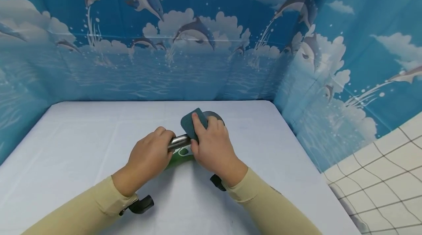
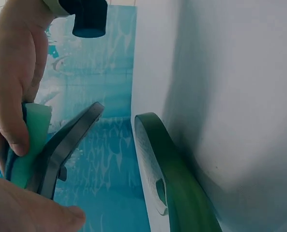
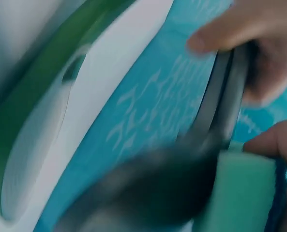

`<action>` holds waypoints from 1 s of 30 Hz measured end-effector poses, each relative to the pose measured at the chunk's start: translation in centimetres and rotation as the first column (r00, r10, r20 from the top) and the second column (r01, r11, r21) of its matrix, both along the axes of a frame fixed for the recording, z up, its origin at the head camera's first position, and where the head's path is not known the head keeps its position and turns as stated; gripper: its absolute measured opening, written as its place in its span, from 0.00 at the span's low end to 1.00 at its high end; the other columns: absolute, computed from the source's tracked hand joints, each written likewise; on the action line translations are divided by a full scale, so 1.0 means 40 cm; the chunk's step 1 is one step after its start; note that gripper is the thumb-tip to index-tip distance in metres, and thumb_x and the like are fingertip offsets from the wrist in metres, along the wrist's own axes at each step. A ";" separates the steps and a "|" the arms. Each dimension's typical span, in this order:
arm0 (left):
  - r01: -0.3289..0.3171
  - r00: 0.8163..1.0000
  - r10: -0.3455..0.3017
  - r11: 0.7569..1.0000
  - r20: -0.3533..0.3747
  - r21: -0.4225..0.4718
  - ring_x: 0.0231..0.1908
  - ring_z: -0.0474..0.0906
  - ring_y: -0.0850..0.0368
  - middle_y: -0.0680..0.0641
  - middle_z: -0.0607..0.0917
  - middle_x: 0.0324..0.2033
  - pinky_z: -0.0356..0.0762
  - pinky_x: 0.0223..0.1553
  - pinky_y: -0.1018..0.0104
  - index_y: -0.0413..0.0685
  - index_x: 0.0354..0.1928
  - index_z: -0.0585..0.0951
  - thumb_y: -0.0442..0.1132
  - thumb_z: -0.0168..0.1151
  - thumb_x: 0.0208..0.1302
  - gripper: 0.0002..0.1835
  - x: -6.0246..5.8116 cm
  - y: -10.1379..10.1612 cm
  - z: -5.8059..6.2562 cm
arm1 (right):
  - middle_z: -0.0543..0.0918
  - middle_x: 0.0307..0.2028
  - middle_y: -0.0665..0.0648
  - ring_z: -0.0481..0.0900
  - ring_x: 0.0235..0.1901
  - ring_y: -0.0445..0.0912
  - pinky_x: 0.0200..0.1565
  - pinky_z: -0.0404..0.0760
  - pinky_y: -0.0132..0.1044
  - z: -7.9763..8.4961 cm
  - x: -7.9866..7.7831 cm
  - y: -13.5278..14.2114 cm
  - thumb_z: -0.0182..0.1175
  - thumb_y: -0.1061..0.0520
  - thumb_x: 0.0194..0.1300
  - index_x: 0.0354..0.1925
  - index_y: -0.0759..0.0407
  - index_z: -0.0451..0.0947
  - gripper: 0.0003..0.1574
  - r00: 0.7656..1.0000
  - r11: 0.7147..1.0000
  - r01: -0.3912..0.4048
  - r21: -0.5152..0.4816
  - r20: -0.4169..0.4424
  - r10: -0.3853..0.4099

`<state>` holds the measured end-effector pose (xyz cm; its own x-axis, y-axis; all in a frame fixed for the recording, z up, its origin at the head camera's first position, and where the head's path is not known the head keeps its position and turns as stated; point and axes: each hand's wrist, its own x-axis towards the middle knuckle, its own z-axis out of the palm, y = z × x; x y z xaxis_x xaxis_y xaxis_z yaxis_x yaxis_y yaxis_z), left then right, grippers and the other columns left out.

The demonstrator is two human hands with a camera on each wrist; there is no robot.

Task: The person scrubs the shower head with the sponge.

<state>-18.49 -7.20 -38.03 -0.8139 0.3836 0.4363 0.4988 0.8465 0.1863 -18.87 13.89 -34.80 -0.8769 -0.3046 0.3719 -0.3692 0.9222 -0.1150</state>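
Observation:
My left hand (image 1: 150, 154) grips the shiny metal handle (image 1: 179, 142) of what looks like a shower head (image 2: 66, 145). Its round grey end (image 1: 214, 116) shows partly behind my right hand (image 1: 214, 147). That right hand pinches a sponge (image 1: 191, 122) with a dark teal scouring side and light green foam (image 3: 245, 188). In the left wrist view the sponge lies close along the shower head; whether they touch I cannot tell. Below both hands is a curved green thing (image 2: 177, 179) with a whitish face and a dark green oval; its kind is unclear.
A white-covered table (image 1: 99, 125) stretches under the hands. Blue curtains with dolphins (image 1: 197, 70) stand behind it and along both sides. White tiles (image 1: 389, 183) show at the lower right. A black wrist mount (image 1: 141, 204) sits under the left wrist.

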 end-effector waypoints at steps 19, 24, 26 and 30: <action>-0.004 0.991 0.011 0.998 0.130 -0.059 0.22 0.72 0.65 0.56 0.84 0.27 0.71 0.24 0.66 0.50 0.44 0.79 0.51 0.80 0.59 0.22 0.003 -0.017 0.005 | 0.71 0.60 0.75 0.69 0.50 0.61 0.54 0.72 0.56 0.021 -0.031 0.054 0.60 0.50 0.77 0.82 0.58 0.58 0.43 0.985 0.985 0.166 -0.049 0.054 -0.164; 0.007 0.960 -0.008 1.000 0.279 0.007 0.22 0.70 0.63 0.58 0.79 0.25 0.68 0.25 0.65 0.52 0.48 0.84 0.55 0.69 0.71 0.16 0.001 -0.011 0.016 | 0.71 0.61 0.76 0.71 0.52 0.63 0.55 0.74 0.58 0.011 -0.011 0.034 0.61 0.48 0.76 0.81 0.58 0.59 0.44 0.994 0.997 0.077 -0.016 0.073 -0.076; 0.019 0.946 -0.023 1.000 0.322 0.017 0.24 0.71 0.63 0.57 0.81 0.28 0.70 0.27 0.64 0.51 0.51 0.84 0.51 0.66 0.74 0.14 0.001 -0.008 0.023 | 0.71 0.62 0.76 0.72 0.54 0.64 0.56 0.75 0.58 0.010 0.006 0.017 0.61 0.47 0.76 0.81 0.57 0.60 0.44 0.998 1.000 0.019 0.000 0.066 -0.018; 0.007 0.921 -0.018 1.000 0.388 0.030 0.27 0.73 0.62 0.56 0.83 0.33 0.72 0.30 0.63 0.51 0.53 0.84 0.48 0.67 0.74 0.13 0.004 -0.009 0.033 | 0.72 0.59 0.74 0.72 0.50 0.61 0.53 0.75 0.56 0.014 -0.003 0.030 0.61 0.48 0.76 0.81 0.56 0.61 0.43 0.996 0.996 0.085 0.004 0.031 -0.085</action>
<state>-18.34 -7.55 -36.69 -0.9170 0.3870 0.0970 0.3927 0.8327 0.3904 -18.99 15.08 -34.25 -0.9109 -0.2290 0.3432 -0.2854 0.9505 -0.1233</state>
